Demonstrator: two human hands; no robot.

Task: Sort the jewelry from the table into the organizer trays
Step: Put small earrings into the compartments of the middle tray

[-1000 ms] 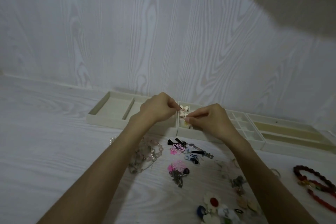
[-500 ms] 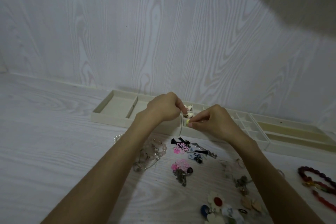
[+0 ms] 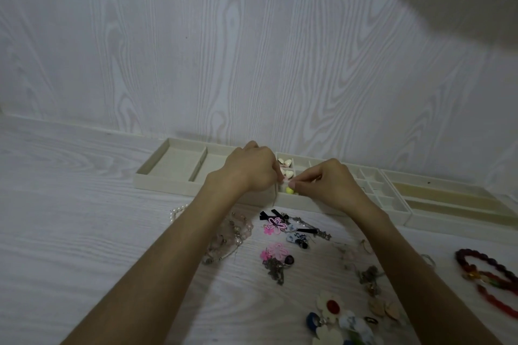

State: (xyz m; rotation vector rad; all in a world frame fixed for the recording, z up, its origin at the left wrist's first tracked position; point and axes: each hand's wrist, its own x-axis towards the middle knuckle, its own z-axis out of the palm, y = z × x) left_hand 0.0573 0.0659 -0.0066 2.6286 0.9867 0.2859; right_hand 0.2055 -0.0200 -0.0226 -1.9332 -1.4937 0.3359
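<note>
Wall (image 3: 252, 50): pale wood-grain panelling, fills the upper half of the view. Table (image 3: 70, 232): same pale wood-grain surface, meets the wall along the far edge.

Organizer trays, cream, in a row against the wall. Left tray (image 3: 171, 168): large open compartments, nothing visible in them. Middle tray (image 3: 375, 187): many small compartments; white heart-shaped pieces (image 3: 286, 166) lie in the compartments at its left end, and a yellow bead (image 3: 289, 191) sits in the near-left compartment. Right tray (image 3: 448, 199): long narrow slots with tan lining.

Both forearms reach in from the near edge and meet over the left end of the middle tray. Left hand (image 3: 252, 168): fingers curled, tips pinching a small pale piece (image 3: 286, 181) just above the yellow bead. Right hand (image 3: 330, 185): fingers curled, thumb and forefinger pinching the same small piece from the other side. The piece is too small to identify.

Unsorted jewelry on the table, near side of the trays: red bead bracelets (image 3: 487, 280) far right; pale pink bead necklace (image 3: 232, 235) beside the left forearm; white flower brooch with a red centre (image 3: 332, 307) near the bottom edge; pink flower clips (image 3: 276, 224) and black hair clips (image 3: 269, 214) between the forearms
</note>
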